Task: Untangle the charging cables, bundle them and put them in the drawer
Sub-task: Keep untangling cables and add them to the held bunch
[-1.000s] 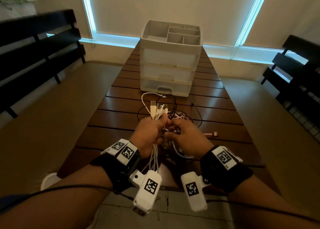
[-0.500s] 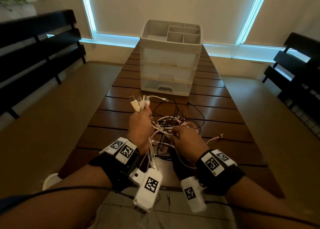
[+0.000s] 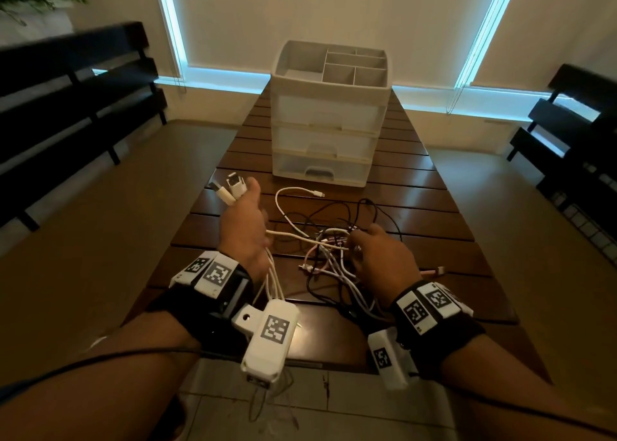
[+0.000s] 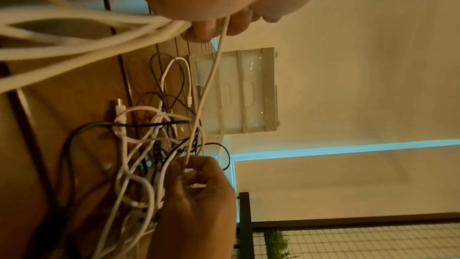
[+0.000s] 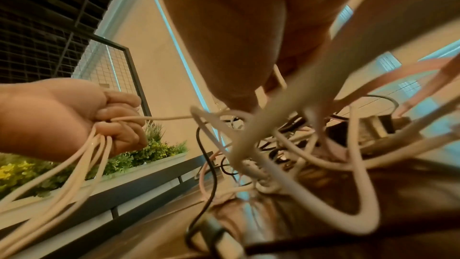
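Note:
A tangle of white, black and pink charging cables (image 3: 329, 247) lies on the dark wooden table (image 3: 434, 207). My left hand (image 3: 242, 227) grips a bunch of white cables (image 5: 82, 157); their plugs (image 3: 230, 186) stick out past its fingers. One white cable (image 4: 206, 90) runs taut from it to my right hand (image 3: 380, 257), which pinches strands of the tangle (image 4: 154, 157) at its right side. The white drawer unit (image 3: 329, 116) stands behind, all three drawers closed.
Dark slatted benches (image 3: 76, 83) stand along both sides of the table. A loose white cable end (image 3: 300, 191) lies just before the drawer unit, and a pink plug (image 3: 437, 270) lies right of my right hand. A planter with greenery (image 5: 124, 157) sits beyond the left bench.
My left hand has pulled its bunch of white cables up and to the left, away from the tangle. My right hand stayed on the tangle, and the cables have spread out between the hands.

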Available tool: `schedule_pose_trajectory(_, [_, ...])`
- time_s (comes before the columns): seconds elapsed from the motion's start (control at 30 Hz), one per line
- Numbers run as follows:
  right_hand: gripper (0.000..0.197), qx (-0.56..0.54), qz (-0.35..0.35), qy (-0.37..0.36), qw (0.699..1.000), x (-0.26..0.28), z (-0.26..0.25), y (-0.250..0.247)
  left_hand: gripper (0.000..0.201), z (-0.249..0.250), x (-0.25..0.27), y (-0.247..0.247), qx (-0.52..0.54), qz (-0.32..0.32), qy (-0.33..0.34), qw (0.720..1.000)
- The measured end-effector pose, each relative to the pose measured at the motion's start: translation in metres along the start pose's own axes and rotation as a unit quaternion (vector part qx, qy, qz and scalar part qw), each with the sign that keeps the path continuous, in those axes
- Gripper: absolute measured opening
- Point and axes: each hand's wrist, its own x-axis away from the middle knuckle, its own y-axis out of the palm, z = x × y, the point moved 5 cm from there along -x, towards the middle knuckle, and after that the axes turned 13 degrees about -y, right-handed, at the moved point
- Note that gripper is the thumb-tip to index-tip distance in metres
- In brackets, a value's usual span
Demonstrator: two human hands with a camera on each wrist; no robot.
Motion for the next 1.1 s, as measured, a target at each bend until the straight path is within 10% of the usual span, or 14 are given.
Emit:
schedule_pose_trajectory(0.2, [0.018,-0.064,0.030,0.010,0.997,-0.008,0.005,-0.006,0.037,0.007,0.005,0.005,0.094,-0.110,-0.040,0.989])
schedule_pose_trajectory(0.43, [0.005,-0.141,0.100,-0.029,0.984,-0.006,-0.007,-0.027,0.034,-0.006,0.014,0.018,-0.365,-0.067,0.087,0.924])
schedule_pose_trajectory(0.93, [0.006,-0.219,0.119,-0.041,0.968,-0.002,-0.023,-0.038,0.010,-0.008,0.022,0.019,-0.372,-0.096,0.114,0.916])
schedule_pose_trajectory(1.1, [0.007,-0.205,0.120,-0.052,0.970,-0.004,-0.028,-0.037,0.010,-0.021,0.032,0.025,-0.415,-0.193,0.077,0.886])
